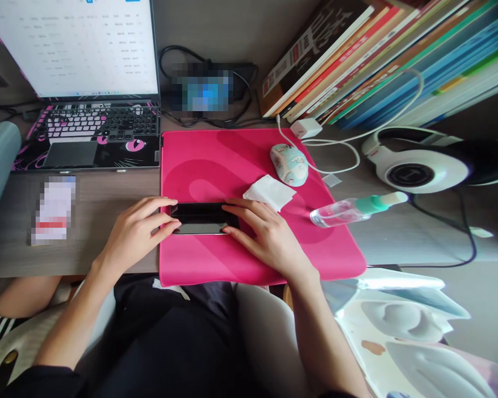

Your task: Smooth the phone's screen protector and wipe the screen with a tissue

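Note:
A black smartphone (203,211) lies sideways, dark screen up, at or just above the pink desk mat (216,260); I cannot tell if it touches the mat. The fingers and thumb of my left hand (139,229) grip its left end. At the other end, my right hand (268,232) holds it the same way, covering that end. Just beyond my right fingers is a folded white tissue (269,190). Farther right, a clear spray bottle (336,213) with a green neck lies on its side, partly on the mat.
A patterned mouse (289,165) sits at the mat's back right. An open laptop (95,132) stands back left, with a blurred-out phone-like item (53,210) in front. White headphones (415,160), a charger (306,128) with its cable, and a row of books (357,66) occupy the right side.

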{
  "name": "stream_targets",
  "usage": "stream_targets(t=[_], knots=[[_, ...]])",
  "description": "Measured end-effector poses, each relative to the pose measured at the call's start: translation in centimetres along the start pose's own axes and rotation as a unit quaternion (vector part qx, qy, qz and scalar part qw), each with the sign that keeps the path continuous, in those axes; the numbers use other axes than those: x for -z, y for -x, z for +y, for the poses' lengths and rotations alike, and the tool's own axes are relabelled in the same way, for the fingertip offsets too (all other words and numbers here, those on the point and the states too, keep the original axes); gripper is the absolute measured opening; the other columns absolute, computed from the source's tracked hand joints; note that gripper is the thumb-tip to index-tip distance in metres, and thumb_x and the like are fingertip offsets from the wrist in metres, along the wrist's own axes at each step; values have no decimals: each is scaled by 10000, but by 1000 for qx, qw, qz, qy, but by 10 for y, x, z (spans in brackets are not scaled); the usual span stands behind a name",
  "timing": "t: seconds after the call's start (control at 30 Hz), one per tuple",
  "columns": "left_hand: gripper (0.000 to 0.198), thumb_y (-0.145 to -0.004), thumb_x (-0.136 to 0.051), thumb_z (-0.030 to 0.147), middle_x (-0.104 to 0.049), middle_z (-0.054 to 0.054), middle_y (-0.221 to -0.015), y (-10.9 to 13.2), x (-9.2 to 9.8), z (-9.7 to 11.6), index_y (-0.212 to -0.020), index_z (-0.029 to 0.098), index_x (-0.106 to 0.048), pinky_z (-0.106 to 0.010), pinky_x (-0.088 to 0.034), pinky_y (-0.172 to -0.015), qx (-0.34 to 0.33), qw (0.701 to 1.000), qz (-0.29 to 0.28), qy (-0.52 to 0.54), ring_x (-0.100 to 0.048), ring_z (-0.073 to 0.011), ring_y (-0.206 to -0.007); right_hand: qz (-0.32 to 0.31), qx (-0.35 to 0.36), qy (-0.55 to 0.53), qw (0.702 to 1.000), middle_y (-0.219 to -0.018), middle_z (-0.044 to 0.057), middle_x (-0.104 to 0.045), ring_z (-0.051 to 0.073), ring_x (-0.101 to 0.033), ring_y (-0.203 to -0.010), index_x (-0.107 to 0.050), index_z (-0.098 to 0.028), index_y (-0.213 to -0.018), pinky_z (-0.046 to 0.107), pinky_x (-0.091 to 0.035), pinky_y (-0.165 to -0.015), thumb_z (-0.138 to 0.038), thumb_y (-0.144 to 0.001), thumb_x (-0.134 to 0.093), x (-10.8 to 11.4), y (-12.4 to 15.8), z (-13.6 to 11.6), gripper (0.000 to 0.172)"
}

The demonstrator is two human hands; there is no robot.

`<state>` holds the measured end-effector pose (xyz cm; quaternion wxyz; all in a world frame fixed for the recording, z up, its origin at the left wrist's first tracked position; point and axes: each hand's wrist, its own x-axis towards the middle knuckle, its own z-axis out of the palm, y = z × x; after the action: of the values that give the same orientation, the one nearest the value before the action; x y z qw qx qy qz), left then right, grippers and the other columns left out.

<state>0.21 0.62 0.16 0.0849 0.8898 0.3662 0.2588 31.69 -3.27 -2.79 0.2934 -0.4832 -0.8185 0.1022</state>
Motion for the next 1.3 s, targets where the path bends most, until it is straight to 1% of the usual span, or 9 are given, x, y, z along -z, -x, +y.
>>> stream_targets(t=[0.13, 0.33, 0.4, 0.53, 0.77, 0.97, 1.17, 1.3], knots=[[293, -1094, -613, 289, -774, -49, -1272, 1, -1, 0, -841, 209, -739, -370, -584, -958, 14, 1000, 7, -3, -736, -218, -1107, 0, -2, -2, 1000, -1389, 139, -734, 319, -722, -1255, -653, -266, -1397, 557, -577, -1084, -422, -1083, -616, 0, -1, -1, 353], [314, -1097, -614, 309, -764, -38, -1299, 3, -3, -2, -828, 212, -744, -366, -565, -967, 70, 997, -7, 41, -728, -212, -1120, 2, 2, 4, 1000, -1397, 145, -727, 314, -720, -1259, -649, -248, -1393, 540, -572, -1089, -401, -1079, -629, 0, 0, 0, 350], [320, -1096, -618, 322, -767, -37, -1298, 3, -3, -2, -828, 215, -758, -369, -564, -963, 80, 995, -8, 51, -729, -214, -1117, 1, 4, 5, 1000, -1404, 144, -724, 314, -718, -1264, -647, -245, -1396, 540, -571, -1091, -398, -1077, -634, 0, 1, 0, 354], [332, -1095, -623, 338, -772, -42, -1288, 2, -2, -1, -831, 221, -786, -379, -565, -943, 79, 995, -5, 58, -729, -218, -1099, 4, 6, 7, 1000, -1401, 142, -725, 314, -718, -1260, -647, -242, -1398, 540, -572, -1091, -392, -1075, -638, -1, 1, 1, 356], [319, -1104, -607, 360, -763, -53, -1341, 2, -2, -1, -901, 228, -815, -425, -567, -999, 56, 997, -16, 52, -733, -239, -1141, 4, 1, 8, 1000, -1398, 140, -726, 318, -718, -1258, -662, -250, -1394, 534, -572, -1092, -392, -1076, -628, 0, 1, 0, 350], [320, -1115, -576, 348, -786, -35, -1339, 2, -4, -1, -931, 246, -818, -455, -584, -1034, 65, 996, -11, 51, -756, -248, -1185, 2, -5, 4, 1000, -1405, 134, -724, 324, -716, -1262, -658, -269, -1404, 547, -569, -1091, -403, -1081, -616, 0, 0, -1, 352], [271, -1107, -592, 311, -794, -35, -1328, 2, -4, -1, -934, 233, -786, -457, -593, -1051, 65, 997, -2, 52, -768, -247, -1187, 0, -2, 7, 1000, -1404, 138, -725, 318, -717, -1256, -654, -257, -1393, 534, -567, -1088, -409, -1084, -611, 0, 1, -1, 347], [213, -1103, -593, 284, -793, -43, -1328, 2, -5, -1, -984, 226, -759, -447, -581, -1063, 64, 997, 0, 50, -759, -244, -1209, 1, -5, 6, 1000, -1399, 131, -728, 320, -715, -1263, -656, -272, -1397, 539, -565, -1092, -428, -1087, -598, -1, 1, -1, 352]])
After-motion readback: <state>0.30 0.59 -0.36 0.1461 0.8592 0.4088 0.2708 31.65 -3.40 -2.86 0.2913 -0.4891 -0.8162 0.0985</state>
